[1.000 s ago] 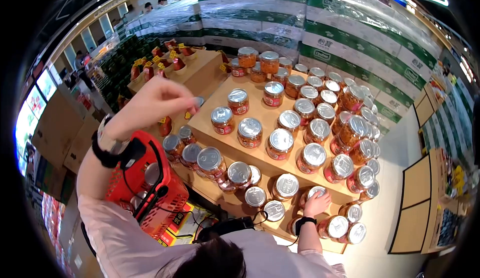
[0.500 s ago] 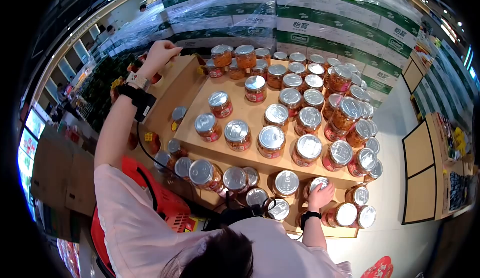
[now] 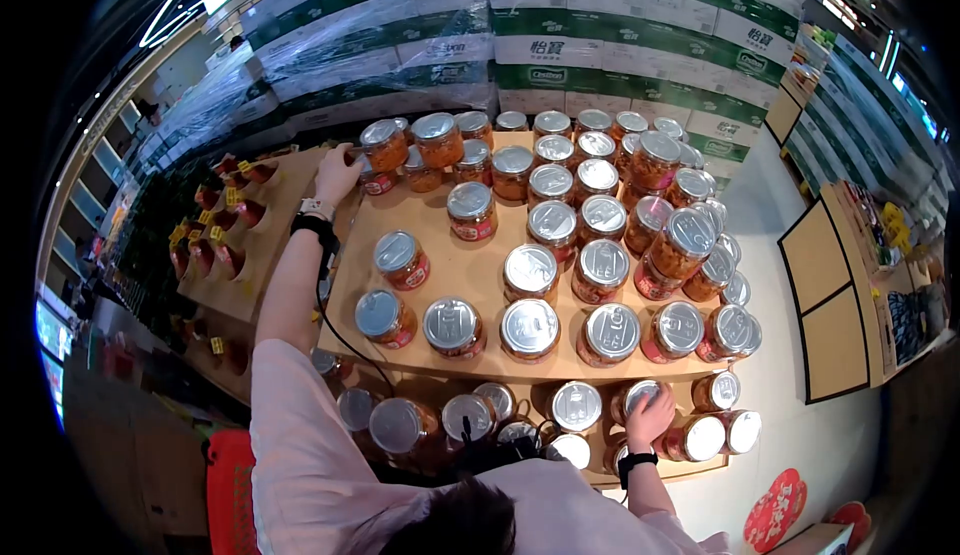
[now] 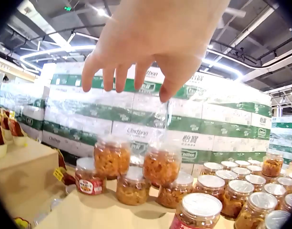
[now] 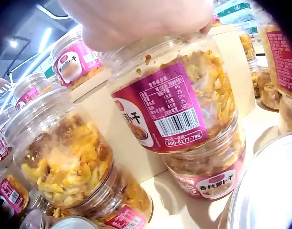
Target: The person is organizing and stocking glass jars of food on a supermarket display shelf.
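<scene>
My left hand (image 3: 336,175) reaches over the far left corner of the upper display step (image 3: 450,275). In the left wrist view its fingers (image 4: 121,76) hang down, spread and loosely bent, above two stacked jars of orange pickles (image 4: 112,160); they hold nothing. My right hand (image 3: 650,417) grips the lid of a jar of dried radish (image 5: 184,95) from above. That jar stands on another jar (image 5: 217,176) on the lower step. Its lid is partly hidden under my fingers. Many more jars with silver lids stand on both steps.
Plastic-wrapped cartons (image 3: 545,50) form a wall behind the display. A side stand (image 3: 290,195) carries red bottles with yellow tags on the left. A red basket (image 3: 230,495) stands at lower left, and a wooden shelf (image 3: 830,295) at right.
My left hand has swung forward and across from above the basket to the back-left jars. The head view has shifted left. My right hand has stayed on the same jar.
</scene>
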`<action>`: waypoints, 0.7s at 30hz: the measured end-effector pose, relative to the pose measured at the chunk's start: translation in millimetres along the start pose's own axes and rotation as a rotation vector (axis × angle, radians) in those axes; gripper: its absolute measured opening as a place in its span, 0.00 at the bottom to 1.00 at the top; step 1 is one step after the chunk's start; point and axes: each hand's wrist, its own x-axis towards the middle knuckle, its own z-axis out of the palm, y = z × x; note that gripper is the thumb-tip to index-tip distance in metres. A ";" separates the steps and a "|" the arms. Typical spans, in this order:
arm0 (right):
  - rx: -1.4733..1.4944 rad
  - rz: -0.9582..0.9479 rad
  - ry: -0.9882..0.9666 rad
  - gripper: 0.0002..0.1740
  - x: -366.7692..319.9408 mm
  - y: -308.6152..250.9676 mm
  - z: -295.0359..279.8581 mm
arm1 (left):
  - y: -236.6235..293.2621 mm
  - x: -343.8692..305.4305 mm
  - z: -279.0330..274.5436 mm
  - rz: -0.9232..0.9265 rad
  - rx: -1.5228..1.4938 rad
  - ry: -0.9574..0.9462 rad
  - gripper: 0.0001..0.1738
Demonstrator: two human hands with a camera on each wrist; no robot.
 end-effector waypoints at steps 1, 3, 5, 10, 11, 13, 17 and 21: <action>-0.028 -0.009 -0.001 0.22 -1.1 5.0 4.2 | 9.8 6.1 16.3 -0.040 -0.010 -0.015 0.30; -0.017 -0.011 -0.008 0.22 0.7 1.3 2.4 | 32.4 16.8 45.4 -0.060 -0.029 -0.025 0.34; -0.020 -0.009 -0.015 0.22 1.8 -0.6 0.8 | 47.0 33.8 73.4 -0.062 -0.034 -0.043 0.39; -0.023 -0.001 -0.044 0.23 2.6 -0.1 1.3 | 82.7 67.8 134.8 -0.187 -0.146 -0.097 0.55; -0.016 0.003 -0.053 0.23 2.8 -2.3 -1.2 | 88.5 69.7 141.7 -0.242 -0.156 -0.123 0.57; -0.004 0.008 -0.060 0.22 4.5 -4.3 -1.3 | 92.3 76.8 162.3 -0.256 -0.168 -0.077 0.58; -0.011 0.007 -0.061 0.22 5.2 -3.6 -0.2 | 94.5 85.3 187.3 -0.331 -0.152 -0.010 0.59; 0.003 0.012 -0.054 0.23 4.3 -2.5 0.1 | 97.8 90.7 195.8 -0.387 -0.138 0.052 0.58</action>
